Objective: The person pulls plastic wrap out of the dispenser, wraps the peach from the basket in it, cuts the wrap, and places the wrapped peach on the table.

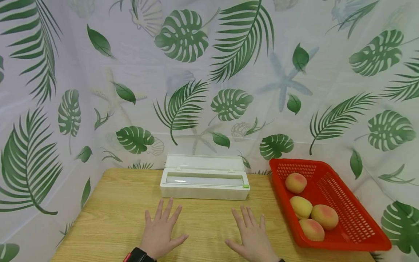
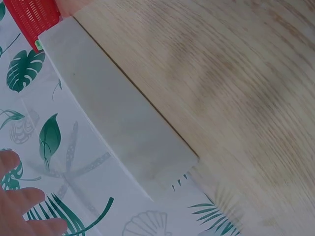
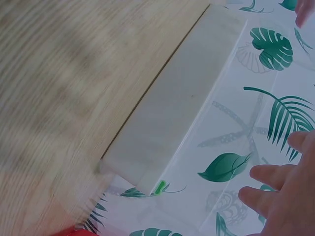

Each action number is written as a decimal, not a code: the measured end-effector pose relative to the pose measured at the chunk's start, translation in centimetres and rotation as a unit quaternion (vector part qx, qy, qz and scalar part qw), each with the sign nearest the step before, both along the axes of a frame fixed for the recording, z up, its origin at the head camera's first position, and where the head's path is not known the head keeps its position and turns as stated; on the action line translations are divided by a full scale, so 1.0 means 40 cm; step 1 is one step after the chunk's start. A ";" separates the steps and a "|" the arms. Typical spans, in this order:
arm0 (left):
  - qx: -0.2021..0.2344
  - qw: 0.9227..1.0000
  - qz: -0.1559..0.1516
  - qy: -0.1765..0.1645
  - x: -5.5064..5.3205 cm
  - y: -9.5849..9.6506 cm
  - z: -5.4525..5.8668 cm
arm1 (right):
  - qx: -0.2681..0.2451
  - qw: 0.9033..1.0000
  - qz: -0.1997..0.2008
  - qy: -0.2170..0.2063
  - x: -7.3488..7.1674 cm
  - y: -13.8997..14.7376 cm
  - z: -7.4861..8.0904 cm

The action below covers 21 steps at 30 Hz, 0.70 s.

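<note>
My left hand (image 1: 160,231) is spread over the wooden table, fingers straight and apart, holding nothing. To its right my right hand (image 1: 251,236) is likewise spread, with nothing in its grasp. Beyond both hands stands a long white cling film dispenser box (image 1: 204,192), its clear lid (image 1: 205,162) tipped back. A whitish roll lies inside, and a small green slider (image 1: 246,186) sits at the right end. Both wrist views show the box's front wall, in the left wrist view (image 2: 113,103) and the right wrist view (image 3: 162,98), apart from the fingers.
At the right, a red plastic basket (image 1: 355,203) holds several peaches (image 1: 324,217). The wooden tabletop (image 1: 108,211) ends at a white cloth backdrop (image 1: 196,105) with green leaf prints behind and on the left. A dark band (image 1: 139,255) is on the left wrist.
</note>
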<state>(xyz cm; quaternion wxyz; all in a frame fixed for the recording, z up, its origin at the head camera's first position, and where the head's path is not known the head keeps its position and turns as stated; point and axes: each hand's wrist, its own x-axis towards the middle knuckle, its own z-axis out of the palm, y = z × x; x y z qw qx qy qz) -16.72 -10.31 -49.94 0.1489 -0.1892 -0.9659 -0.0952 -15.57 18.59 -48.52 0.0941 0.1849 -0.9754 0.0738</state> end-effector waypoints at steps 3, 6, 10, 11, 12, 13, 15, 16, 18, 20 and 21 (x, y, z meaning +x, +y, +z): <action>-0.001 1.000 -0.002 -0.002 0.002 0.000 0.000 | 0.001 1.000 0.000 0.000 0.000 -0.002 -0.003; -0.009 1.000 -0.005 -0.002 0.001 0.000 0.001 | -0.001 1.000 0.004 0.013 -0.003 -0.001 -0.007; -0.012 1.000 -0.017 0.010 -0.015 0.003 0.001 | -0.046 0.994 0.034 0.088 -0.021 0.010 -0.015; -0.008 1.000 -0.024 0.019 -0.023 0.003 0.001 | -0.060 0.990 0.044 0.116 -0.028 0.014 -0.016; -0.003 0.999 -0.031 0.032 -0.033 0.002 0.001 | -0.074 0.985 0.055 0.143 -0.037 0.018 -0.018; 0.004 0.998 -0.039 0.047 -0.044 0.001 0.002 | -0.085 0.980 0.065 0.169 -0.046 0.022 -0.018; 0.009 0.996 -0.046 0.082 -0.070 -0.004 0.003 | -0.098 0.970 0.076 0.210 -0.066 0.031 -0.019; 0.011 0.994 -0.047 0.098 -0.084 -0.008 0.004 | -0.101 0.966 0.079 0.223 -0.075 0.034 -0.018; 0.013 0.992 -0.044 0.118 -0.114 -0.018 0.005 | -0.106 0.963 0.082 0.235 -0.094 0.042 -0.017; 0.016 0.992 -0.038 0.118 -0.141 -0.027 0.006 | -0.110 0.962 0.080 0.238 -0.112 0.049 -0.018; 0.019 0.993 -0.035 0.112 -0.153 -0.031 0.007 | -0.112 0.962 0.077 0.236 -0.120 0.052 -0.019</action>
